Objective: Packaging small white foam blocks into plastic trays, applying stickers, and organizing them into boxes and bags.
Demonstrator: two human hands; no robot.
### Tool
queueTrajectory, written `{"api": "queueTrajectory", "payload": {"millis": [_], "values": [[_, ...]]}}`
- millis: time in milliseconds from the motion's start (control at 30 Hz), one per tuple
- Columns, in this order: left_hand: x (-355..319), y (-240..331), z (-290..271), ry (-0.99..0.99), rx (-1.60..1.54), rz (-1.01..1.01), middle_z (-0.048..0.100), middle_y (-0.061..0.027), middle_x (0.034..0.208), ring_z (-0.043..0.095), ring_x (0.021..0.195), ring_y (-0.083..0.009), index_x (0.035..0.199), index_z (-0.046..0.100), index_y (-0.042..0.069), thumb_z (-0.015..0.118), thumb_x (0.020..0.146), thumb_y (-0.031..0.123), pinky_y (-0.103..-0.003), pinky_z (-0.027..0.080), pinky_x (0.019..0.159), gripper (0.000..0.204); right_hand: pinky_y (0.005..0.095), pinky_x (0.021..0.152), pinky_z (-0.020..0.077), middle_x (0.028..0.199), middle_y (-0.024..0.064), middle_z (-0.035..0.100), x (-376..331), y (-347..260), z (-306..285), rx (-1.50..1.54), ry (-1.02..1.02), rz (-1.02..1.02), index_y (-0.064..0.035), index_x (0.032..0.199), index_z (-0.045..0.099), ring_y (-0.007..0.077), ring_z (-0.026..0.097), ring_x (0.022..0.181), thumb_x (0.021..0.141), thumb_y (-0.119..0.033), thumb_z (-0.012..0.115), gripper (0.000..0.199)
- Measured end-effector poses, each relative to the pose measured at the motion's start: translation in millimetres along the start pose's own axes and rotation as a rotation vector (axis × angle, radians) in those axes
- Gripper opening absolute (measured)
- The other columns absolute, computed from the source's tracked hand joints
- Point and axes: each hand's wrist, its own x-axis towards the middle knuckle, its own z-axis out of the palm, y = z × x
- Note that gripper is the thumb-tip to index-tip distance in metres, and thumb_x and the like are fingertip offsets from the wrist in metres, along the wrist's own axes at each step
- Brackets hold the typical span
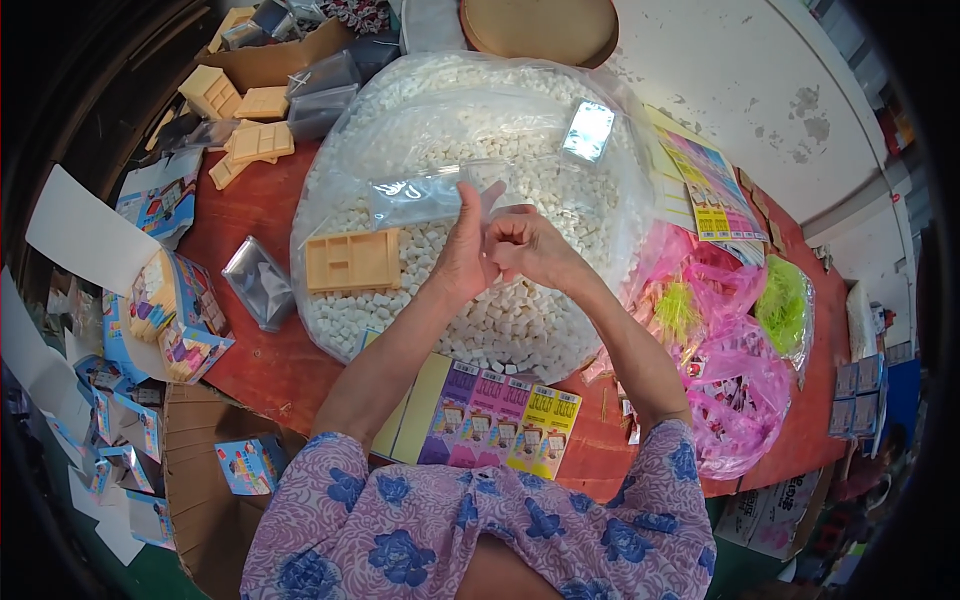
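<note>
My two hands meet over a large clear plastic bag point(330, 215) full of small white cubes point(500, 325). My left hand point(463, 250) has its thumb raised and its other fingers curled in toward the right. Pinched fingers of my right hand point(530, 245) touch the left fingers; what lies between them is too small to make out. Behind the left thumb, a flat clear plastic sleeve point(415, 200) rests on the bag. Left of my hands, a beige compartment tray point(352, 261) lies on the cubes. A shiny silvery packet point(588, 131) is at the bag's far right.
Colourful printed cards point(500, 415) lie at the red table's near edge. On the left are a clear packet point(258, 283), more beige trays point(262, 143) and an open printed box point(175, 310). Pink plastic bags point(735, 390) and green shredded filler point(783, 305) stand on the right.
</note>
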Motion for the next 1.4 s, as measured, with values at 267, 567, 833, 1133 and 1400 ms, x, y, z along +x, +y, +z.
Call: {"api": "queueTrajectory", "payload": {"millis": [267, 567, 833, 1133, 1400], "values": [[5.5, 13.9, -14.0, 0.142, 0.04, 0.09, 0.044, -0.0163, 0.102, 0.047, 0.093, -0.027, 0.128, 0.012, 0.006, 0.042, 0.065, 0.068, -0.037, 0.04, 0.075, 0.093, 0.0326, 0.05, 0.0426, 0.057, 0.0124, 0.054, 4.8, -38.4, -29.6, -0.673, 0.475, -0.218, -0.0007, 0.066, 0.053, 0.024, 0.054, 0.052, 0.068, -0.008, 0.049, 0.009], [12.0, 17.4, -18.5, 0.241, -0.014, 0.052, 0.047, -0.0164, 0.098, 0.051, 0.087, -0.0274, 0.126, 0.019, 0.008, 0.038, 0.073, 0.063, -0.036, 0.041, 0.071, 0.079, 0.0331, 0.052, 0.0422, 0.061, 0.011, 0.057, 29.2, -11.7, -23.3, -0.85, 0.715, -0.354, -0.0024, 0.075, 0.057, 0.0247, 0.056, 0.057, 0.075, -0.016, 0.053, 0.014], [46.2, 15.0, -9.2, 0.288, -0.024, 0.08, 0.046, -0.0149, 0.103, 0.048, 0.09, -0.0242, 0.128, 0.014, 0.004, 0.031, 0.073, 0.066, -0.034, 0.04, 0.075, 0.084, 0.0206, 0.055, 0.0366, 0.068, -0.0035, 0.054, 39.9, 15.2, -35.9, 0.12, 0.003, -0.075, -0.0046, 0.079, 0.059, 0.0057, 0.047, 0.061, 0.073, -0.02, 0.062, 0.016], [48.3, 21.9, -14.2, 0.147, 0.072, 0.067, 0.035, -0.0194, 0.117, 0.046, 0.095, -0.0259, 0.13, 0.004, 0.004, 0.028, 0.071, 0.069, -0.036, 0.042, 0.07, 0.09, 0.0197, 0.049, 0.0354, 0.066, -0.0032, 0.054, 44.8, 12.2, -34.9, 0.111, 0.009, -0.005, -0.0063, 0.077, 0.061, 0.006, 0.045, 0.056, 0.072, -0.02, 0.064, 0.015], [45.4, 26.3, -12.0, 0.133, 0.134, 0.063, 0.038, -0.0172, 0.114, 0.049, 0.088, -0.0237, 0.13, 0.004, 0.006, 0.028, 0.069, 0.071, -0.033, 0.044, 0.064, 0.093, 0.0199, 0.05, 0.038, 0.064, -0.0004, 0.056, 38.0, 2.0, -26.1, 0.035, 0.019, -0.035, -0.0058, 0.07, 0.061, 0.0066, 0.046, 0.055, 0.074, -0.02, 0.06, 0.015]]}}
